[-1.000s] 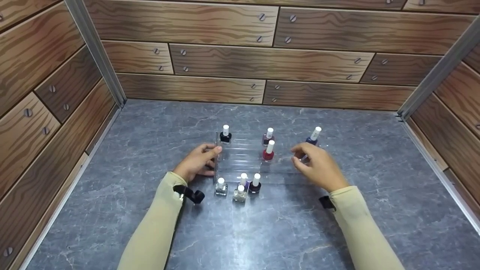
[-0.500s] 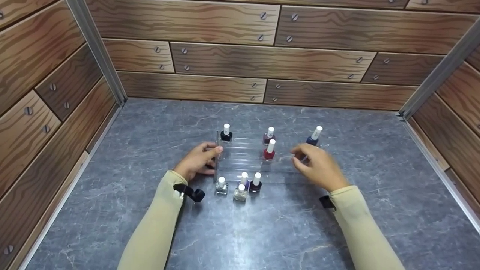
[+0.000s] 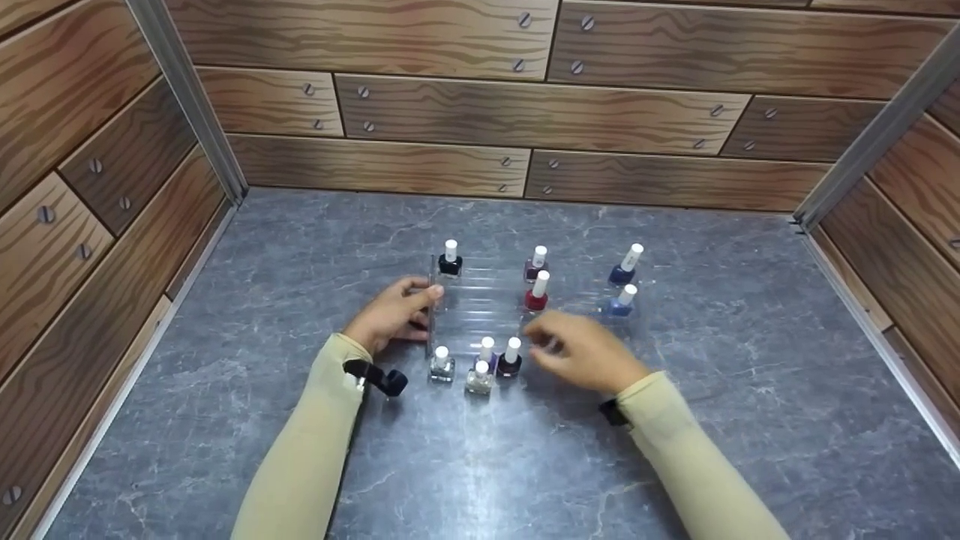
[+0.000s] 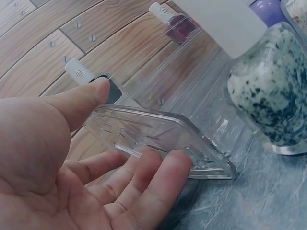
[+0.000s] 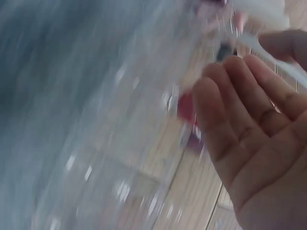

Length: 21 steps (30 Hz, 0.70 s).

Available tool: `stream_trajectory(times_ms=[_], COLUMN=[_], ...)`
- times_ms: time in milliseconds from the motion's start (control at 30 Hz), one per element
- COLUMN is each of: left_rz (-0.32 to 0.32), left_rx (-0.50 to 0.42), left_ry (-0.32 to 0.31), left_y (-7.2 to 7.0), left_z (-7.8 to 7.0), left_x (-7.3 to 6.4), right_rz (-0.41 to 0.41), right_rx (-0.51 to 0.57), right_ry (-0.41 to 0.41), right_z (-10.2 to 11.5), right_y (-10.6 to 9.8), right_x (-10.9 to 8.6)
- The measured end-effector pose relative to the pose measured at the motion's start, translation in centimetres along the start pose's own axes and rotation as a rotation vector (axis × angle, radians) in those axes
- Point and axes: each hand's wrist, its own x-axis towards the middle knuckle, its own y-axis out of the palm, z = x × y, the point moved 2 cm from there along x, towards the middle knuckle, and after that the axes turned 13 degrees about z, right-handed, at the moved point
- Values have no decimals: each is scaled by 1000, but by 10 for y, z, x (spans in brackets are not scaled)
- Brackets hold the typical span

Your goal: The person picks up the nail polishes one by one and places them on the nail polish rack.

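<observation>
In the head view, my left hand (image 3: pixel 391 313) holds the left end of a clear stepped plastic rack (image 3: pixel 477 305); the left wrist view shows the thumb over its edge and the fingers against its side panel (image 4: pixel 148 132). My right hand (image 3: pixel 589 351), with nothing in it, is just right of a dark nail polish bottle (image 3: pixel 509 365), fingers loosely bent. On the rack stand bottles of black (image 3: pixel 450 264), plum (image 3: pixel 535 268), red (image 3: pixel 535 299), dark blue (image 3: pixel 622 274) and light blue (image 3: pixel 620 307) polish, all white-capped.
Near the rack's front edge stand a speckled bottle (image 3: pixel 442 368), a pale glittery bottle (image 3: pixel 479 382) and a purple bottle (image 3: pixel 486 358) partly hidden behind it. Wood-patterned walls (image 3: pixel 435 112) enclose the grey marbled tabletop (image 3: pixel 360 465).
My right hand has moved left and toward me, from beside the blue bottles to the dark front bottle. The light blue bottle is now uncovered. My left hand stays on the rack.
</observation>
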Motion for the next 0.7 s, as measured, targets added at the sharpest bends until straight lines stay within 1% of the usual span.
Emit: stream_trajectory(times_ms=[67, 133, 200, 267, 333, 500, 700], left_rz=[5, 10, 15, 18, 21, 17, 21], left_rx=[-2, -7, -10, -16, -21, -25, -31], left_ry=[3, 3, 4, 2, 1, 10, 9], left_y=[-1, -1, 0, 1, 1, 0, -1], left_z=[0, -1, 0, 0, 0, 0, 1], left_x=[-1, -1, -2, -2, -1, -2, -2], right_rz=[46, 72, 85, 97, 102, 104, 120], right_rx=[-18, -41, -56, -50, -60, -84, -64], right_ry=[-30, -41, -37, -13, -5, -15, 21], right_z=[8, 15, 20, 22, 23, 24, 24], right_y=[6, 11, 13, 15, 15, 14, 13], right_x=[8, 14, 20, 23, 25, 24, 23])
